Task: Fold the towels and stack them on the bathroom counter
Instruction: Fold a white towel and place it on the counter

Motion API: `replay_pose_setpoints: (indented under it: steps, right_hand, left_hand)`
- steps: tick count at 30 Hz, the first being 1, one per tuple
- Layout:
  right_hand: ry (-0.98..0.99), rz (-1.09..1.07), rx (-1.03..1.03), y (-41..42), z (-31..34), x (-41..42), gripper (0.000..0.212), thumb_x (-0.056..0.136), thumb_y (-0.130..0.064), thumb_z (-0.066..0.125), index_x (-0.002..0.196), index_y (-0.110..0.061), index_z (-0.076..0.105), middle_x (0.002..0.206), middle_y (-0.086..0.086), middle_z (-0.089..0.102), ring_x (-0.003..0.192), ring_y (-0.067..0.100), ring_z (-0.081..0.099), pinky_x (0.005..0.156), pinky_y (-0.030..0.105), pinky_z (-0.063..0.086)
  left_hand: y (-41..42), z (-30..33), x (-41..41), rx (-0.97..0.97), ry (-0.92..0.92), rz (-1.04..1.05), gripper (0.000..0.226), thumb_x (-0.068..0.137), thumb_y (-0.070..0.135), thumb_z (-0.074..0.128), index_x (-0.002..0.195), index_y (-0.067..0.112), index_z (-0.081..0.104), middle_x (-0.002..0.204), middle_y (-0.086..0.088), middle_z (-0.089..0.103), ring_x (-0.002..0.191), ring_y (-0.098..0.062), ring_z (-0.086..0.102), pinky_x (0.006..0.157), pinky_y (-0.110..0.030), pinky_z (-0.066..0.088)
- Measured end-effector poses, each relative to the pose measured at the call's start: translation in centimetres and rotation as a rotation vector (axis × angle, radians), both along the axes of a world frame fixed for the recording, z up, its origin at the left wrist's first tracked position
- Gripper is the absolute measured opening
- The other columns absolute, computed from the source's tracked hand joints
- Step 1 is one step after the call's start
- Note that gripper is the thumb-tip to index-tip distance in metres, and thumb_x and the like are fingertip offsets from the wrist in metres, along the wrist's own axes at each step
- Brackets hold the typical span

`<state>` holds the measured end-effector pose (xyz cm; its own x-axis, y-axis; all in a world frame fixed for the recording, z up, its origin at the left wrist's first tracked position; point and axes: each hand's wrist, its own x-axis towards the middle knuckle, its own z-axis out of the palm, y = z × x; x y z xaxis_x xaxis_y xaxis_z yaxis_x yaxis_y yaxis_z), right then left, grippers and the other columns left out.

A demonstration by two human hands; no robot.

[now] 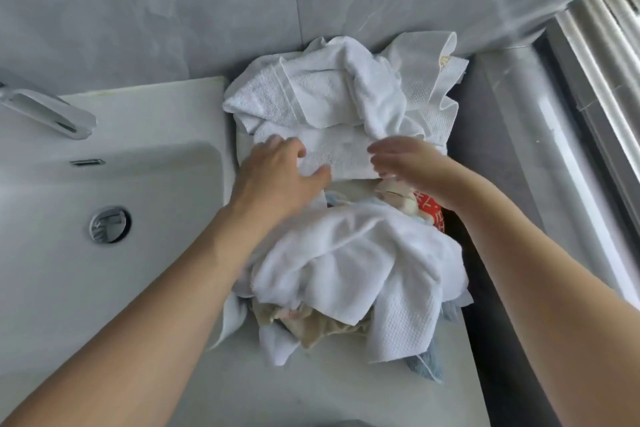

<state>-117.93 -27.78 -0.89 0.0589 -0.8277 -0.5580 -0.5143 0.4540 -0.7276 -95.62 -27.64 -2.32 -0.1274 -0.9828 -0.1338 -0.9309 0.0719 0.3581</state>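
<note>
A folded white terry towel lies flat on the pale grey desk, between two heaps of cloth and just right of the white rectangular sink basin. The left hand rests on the folded towel's left end, its fingers spread and nearly straight, the thumb laid across the near edge. The right hand is at the towel's right end with its fingers extended and slightly blurred; whether it touches the cloth cannot be told.

Against the grey tiled wall, at the desk's far edge, sits a crumpled pile of white towels, one with a waffle weave draped to its right. Toward the near edge lies a second rumpled heap of white towels, with beige cloth and a blue-grey cloth showing beneath it. A red printed item peeks out under the right wrist.

A chrome tap stands at the basin's far left, and a round chrome drain plug sits in the bowl.
</note>
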Motion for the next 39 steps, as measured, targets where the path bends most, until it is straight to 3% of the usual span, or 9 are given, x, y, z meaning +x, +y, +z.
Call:
replay_pose_setpoints:
  steps: [3, 6, 10, 13, 17, 20, 28, 34, 39]
  right_hand:
    - [0.298, -0.122, -0.477, -2.7, 0.7, 0.1, 0.047, 0.086, -0.028, 0.060, 0.131, -0.023, 0.051, 0.111, -0.001, 0.062, 0.098, 0.017, 0.060, 0.078, 0.029, 0.046]
    - [0.679, 0.027, -0.579, -4.4, -0.5, 0.5, 0.077, 0.084, -0.038, 0.065, 0.149, -0.022, 0.028, 0.141, 0.007, 0.039, 0.127, 0.031, 0.037, 0.105, 0.041, 0.029]
    - [0.737, 0.176, -0.492, -5.8, -2.5, 0.3, 0.095, 0.076, -0.047, 0.072, 0.149, -0.013, 0.020, 0.154, 0.008, 0.022, 0.142, 0.031, 0.019, 0.117, 0.044, 0.013]
    - [0.680, 0.123, -0.536, -6.4, -3.1, 0.1, 0.103, 0.071, -0.057, 0.073, 0.147, -0.010, 0.024, 0.153, 0.004, 0.028, 0.144, 0.026, 0.020, 0.116, 0.047, 0.012]
    - [0.555, 0.073, -0.641, -7.2, -2.0, -0.3, 0.061, 0.083, -0.038, 0.062, 0.135, -0.009, 0.046, 0.151, 0.004, 0.037, 0.143, 0.022, 0.027, 0.116, 0.045, 0.017]
    - [0.203, -0.148, -0.645, -6.5, 0.4, 0.1, 0.007, 0.071, -0.027, 0.052, 0.075, -0.030, 0.057, 0.080, -0.023, 0.062, 0.082, 0.006, 0.055, 0.074, 0.014, 0.040]
    - [-0.077, -0.125, -0.410, -2.3, 6.2, 0.1, 0.013, 0.072, -0.022, 0.056, 0.084, -0.017, 0.055, 0.072, -0.001, 0.056, 0.070, 0.016, 0.050, 0.063, 0.036, 0.044]
    - [-0.148, 0.244, 0.371, 3.0, 7.4, -1.6, 0.044, 0.057, -0.026, 0.068, 0.100, -0.015, 0.071, 0.095, 0.020, 0.070, 0.076, 0.030, 0.065, 0.073, 0.050, 0.055]
    - [0.445, 0.280, 0.246, 7.5, -0.6, 1.3, 0.084, 0.075, -0.066, 0.051, 0.147, -0.028, 0.032, 0.147, 0.014, 0.036, 0.127, 0.035, 0.044, 0.104, 0.046, 0.038]
  left_hand:
    - [-3.6, 0.8, -2.0, -0.388, -0.101, -0.003, 0.065, 0.076, 0.043, 0.063, 0.133, 0.014, 0.054, 0.138, -0.015, 0.049, 0.123, -0.041, 0.046, 0.098, -0.049, 0.040]
    - [-7.4, 0.3, -2.9, -0.149, -0.200, 0.027, 0.081, 0.081, 0.042, 0.068, 0.150, 0.016, 0.033, 0.160, -0.015, 0.021, 0.146, -0.038, 0.020, 0.117, -0.053, 0.018]
    - [-9.7, 0.6, -2.7, -0.270, -0.192, -0.018, 0.028, 0.088, 0.030, 0.060, 0.111, 0.015, 0.056, 0.129, -0.004, 0.053, 0.129, -0.030, 0.042, 0.119, -0.055, 0.015]
    - [-8.4, 3.2, -2.8, -0.421, 0.197, -0.066, 0.014, 0.076, 0.016, 0.057, 0.075, 0.013, 0.043, 0.072, 0.003, 0.048, 0.073, -0.019, 0.044, 0.088, -0.035, 0.042]
    - [-5.4, 7.7, -1.7, 0.012, 0.962, 0.114, 0.023, 0.060, 0.006, 0.053, 0.066, 0.014, 0.033, 0.060, 0.003, 0.032, 0.056, -0.011, 0.029, 0.046, -0.027, 0.022]
    - [-3.1, 9.7, -0.4, 0.357, 1.318, 0.180, 0.024, 0.060, -0.002, 0.044, 0.077, 0.010, 0.056, 0.073, -0.012, 0.042, 0.063, -0.021, 0.041, 0.052, -0.030, 0.025]
    - [1.4, 8.4, 1.9, 0.901, 0.663, -0.222, 0.026, 0.070, 0.036, 0.080, 0.094, 0.027, 0.079, 0.096, 0.000, 0.078, 0.092, -0.019, 0.074, 0.091, -0.038, 0.058]
    - [2.7, 5.9, 3.0, 0.685, 0.121, -0.126, 0.037, 0.056, 0.040, 0.063, 0.091, 0.030, 0.070, 0.099, -0.001, 0.074, 0.094, -0.026, 0.070, 0.085, -0.047, 0.056]
    - [6.2, -0.5, 1.4, 0.287, -0.271, -0.126, 0.064, 0.088, 0.039, 0.049, 0.149, 0.028, 0.034, 0.149, -0.006, 0.041, 0.135, -0.031, 0.037, 0.105, -0.046, 0.035]
